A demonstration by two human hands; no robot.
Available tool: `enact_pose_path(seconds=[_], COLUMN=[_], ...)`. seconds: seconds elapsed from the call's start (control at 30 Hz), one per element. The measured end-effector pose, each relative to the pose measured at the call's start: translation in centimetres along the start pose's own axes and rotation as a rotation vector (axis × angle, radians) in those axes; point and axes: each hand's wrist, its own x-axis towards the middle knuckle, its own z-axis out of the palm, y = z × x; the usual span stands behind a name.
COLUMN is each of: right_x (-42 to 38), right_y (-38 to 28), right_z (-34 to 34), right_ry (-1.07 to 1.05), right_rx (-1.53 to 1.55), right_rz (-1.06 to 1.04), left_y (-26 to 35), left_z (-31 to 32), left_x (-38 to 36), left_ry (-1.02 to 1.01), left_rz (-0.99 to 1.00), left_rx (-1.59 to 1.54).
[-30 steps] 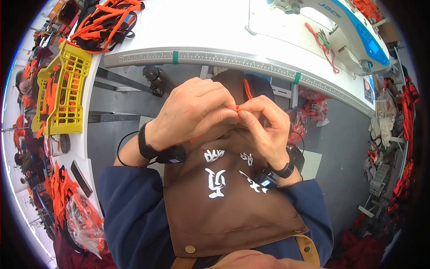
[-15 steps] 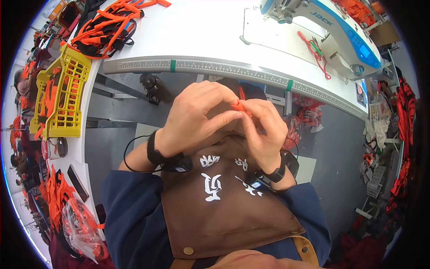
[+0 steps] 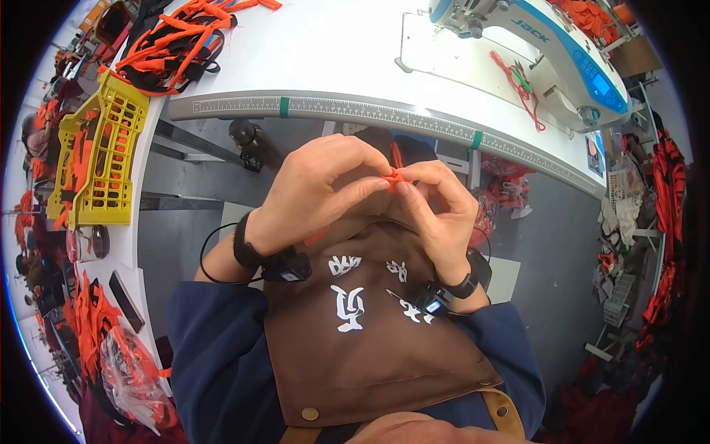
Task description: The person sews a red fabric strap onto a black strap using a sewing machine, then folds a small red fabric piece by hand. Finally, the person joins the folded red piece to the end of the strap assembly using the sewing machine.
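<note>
Both hands up over the apron (image 3: 370, 333), below the desk (image 3: 333, 59) edge with its ruler strip (image 3: 370, 112): left hand (image 3: 314, 194) and right hand (image 3: 436, 214) pinch one small orange strap (image 3: 394, 177) between fingertips, open floor either side. On the desk: sewing machine (image 3: 547, 52) far right, orange strap pile (image 3: 177, 41) and yellow basket (image 3: 103, 159) left. Most of the strap is hidden by fingers; shape unclear.

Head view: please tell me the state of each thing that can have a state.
Left hand: fingertips pinched on the orange strip.
Right hand: fingertips pinched on the same strip.
Orange strip: held above the lap, between both hands.
Yellow crate: on the table edge, orange pieces inside.
</note>
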Motion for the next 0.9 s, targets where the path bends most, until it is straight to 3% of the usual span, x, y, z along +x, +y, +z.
enact_pose_path(seconds=[0.27, 0.37, 0.53, 0.63, 0.73, 0.9], right_x=[0.5, 0.6, 0.7, 0.7, 1.0, 1.8], right_y=[-0.1, 0.0, -0.3, -1.7, -1.8, -1.0], right_z=[-0.2, -0.2, -0.1, 0.1, 0.3, 0.5], right_ry=[-0.032, -0.061, -0.122, -0.157, -0.172, -0.161], right_rx=[-0.026, -0.05, -0.09, -0.159, -0.175, -0.218], right_rz=[-0.063, -0.072, -0.053, 0.059, 0.058, -0.114], left_y=[-0.1, 0.6, -0.4, -0.5, -0.5, -0.6], left_z=[0.2, -1.0, -2.7, -2.8, -2.3, -2.3], left_x=[0.1, 0.6, 1.5, 1.6, 1.5, 1.3], left_ry=[0.009, -0.084, -0.225, -0.224, -0.147, -0.166], left_rz=[0.008, -0.255, -0.193, -0.175, 0.045, 0.125], left_rx=[-0.05, -0.312, -0.268, -0.175, 0.145, 0.283])
